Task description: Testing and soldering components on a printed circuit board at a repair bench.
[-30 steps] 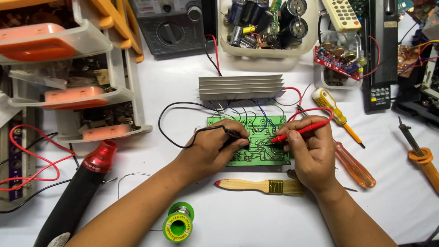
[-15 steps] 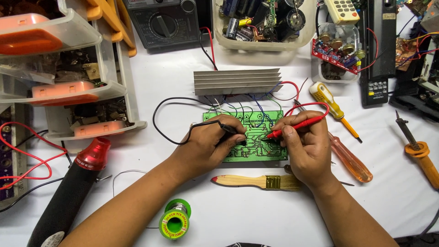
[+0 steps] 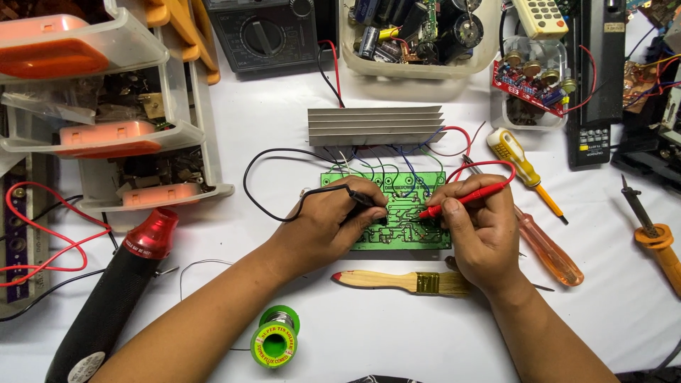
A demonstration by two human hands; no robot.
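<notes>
A green circuit board [image 3: 406, 225] lies flat at the middle of the white table, wired to a ribbed aluminium heat sink [image 3: 374, 126] behind it. My left hand [image 3: 328, 227] pinches a black test probe [image 3: 363, 199] with its tip down on the board's left half. My right hand [image 3: 481, 230] grips a red test probe [image 3: 464, 199], tip touching the board near its right edge. Both probe leads run back to a dark multimeter [image 3: 266, 32] at the table's far edge.
A wooden-handled brush [image 3: 397, 281] lies just in front of the board, a green solder spool [image 3: 277, 345] nearer me. A black and red heat gun [image 3: 117, 284] lies left. Screwdrivers [image 3: 525, 170] and a soldering iron [image 3: 656, 237] lie right. Parts drawers [image 3: 106, 128] stand at left.
The view has shifted slightly downward, so everything sits a little higher in frame. Both hands stay on the board with the probes, tips in nearly the same places.
</notes>
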